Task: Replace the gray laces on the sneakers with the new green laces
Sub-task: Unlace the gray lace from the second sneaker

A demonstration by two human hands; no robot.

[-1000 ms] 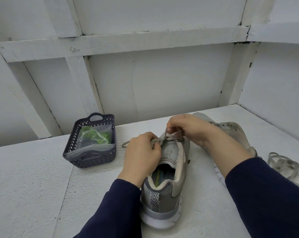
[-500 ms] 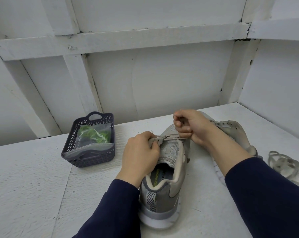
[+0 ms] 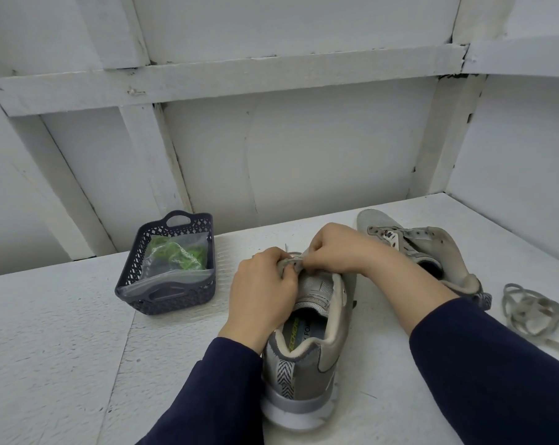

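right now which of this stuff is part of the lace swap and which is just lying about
In the job: near sneaker, its gray lace pinched by left hand and right hand, laceless far sneaker, bag of green laces.
Lying about: loose gray lace heap, dark basket.

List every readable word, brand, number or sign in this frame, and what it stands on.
"SKECHERS": yellow-green print on the insole of the near sneaker.
"FO": beside it on that insole; the rest of the line is hidden.
Bag in the basket, far sneaker: no readable text.
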